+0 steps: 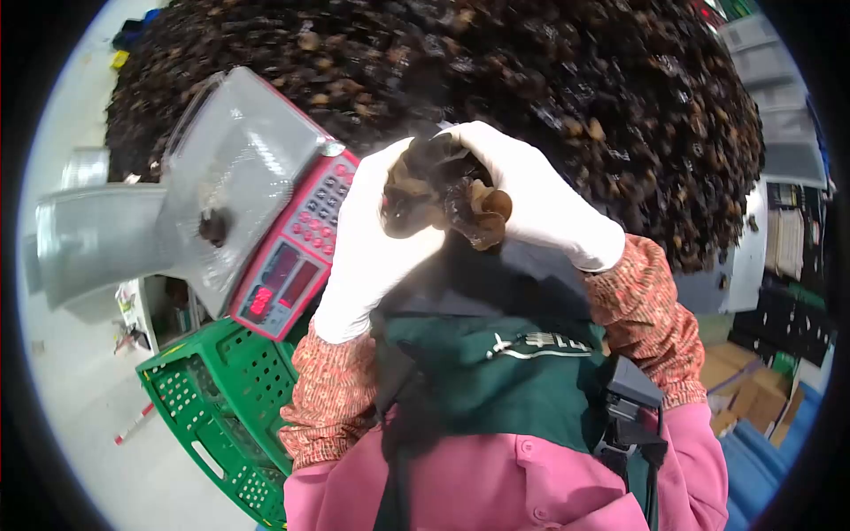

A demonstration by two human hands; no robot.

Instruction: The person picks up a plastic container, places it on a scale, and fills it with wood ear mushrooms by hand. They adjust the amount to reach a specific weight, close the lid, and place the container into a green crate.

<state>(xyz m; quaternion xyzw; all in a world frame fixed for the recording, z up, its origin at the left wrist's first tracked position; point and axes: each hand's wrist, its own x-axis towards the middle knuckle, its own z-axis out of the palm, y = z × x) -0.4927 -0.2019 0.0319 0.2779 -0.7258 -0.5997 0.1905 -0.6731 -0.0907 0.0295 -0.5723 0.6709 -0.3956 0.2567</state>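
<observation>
My left hand (pixel 372 239) and my right hand (pixel 531 195), both in white gloves, hold between them a clump of dark brown, wet-looking pieces (pixel 443 195) with a few lighter tan edges. The fingers of both hands curl round the clump from its two sides, in front of my chest. Just left of my left hand stands a red digital scale (pixel 288 265) with lit red digits. On its grey plastic-covered pan (pixel 252 133) lies a small dark piece (pixel 213 227).
A large heap of similar dark brown pieces (pixel 567 80) spreads beyond my hands. A green perforated crate (pixel 239 372) is at the lower left, beside stacked clear containers (pixel 106 239). Cardboard boxes (pixel 757 398) and a black crate (pixel 788 319) are on the right.
</observation>
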